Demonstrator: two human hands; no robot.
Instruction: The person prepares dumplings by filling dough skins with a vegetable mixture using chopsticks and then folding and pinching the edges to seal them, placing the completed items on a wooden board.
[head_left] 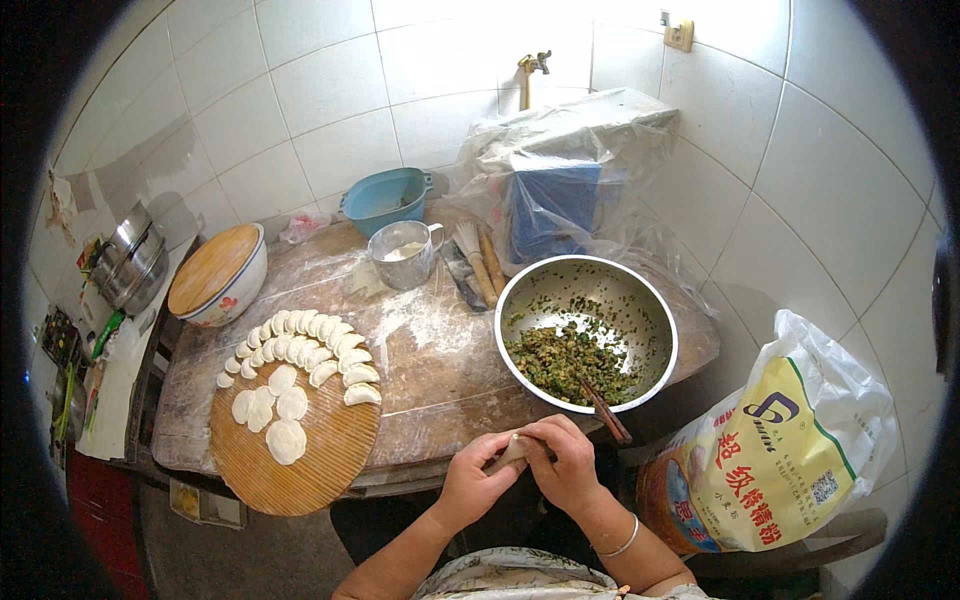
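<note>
Close to my body, past the table's front edge, both hands pinch one pale dumpling (511,452) between their fingertips. My left hand (474,484) grips its left side and my right hand (564,466) closes over its right end; the fingers hide much of it. Just beyond them stands a steel bowl (668,310) of chopped green and brown filling (570,362), with chopsticks (606,412) leaning over its near rim. To the left, a round ribbed board (330,465) carries curved rows of folded dumplings (318,345) and several flat dough wrappers (286,441).
A flour-dusted wooden table (430,345) holds a metal mug (403,262), a blue basin (388,195), a brush (470,250), a rolling pin (491,262) and a lidded bowl (232,290). At right stands a large flour bag (765,450). Plastic sheeting (590,130) covers things behind.
</note>
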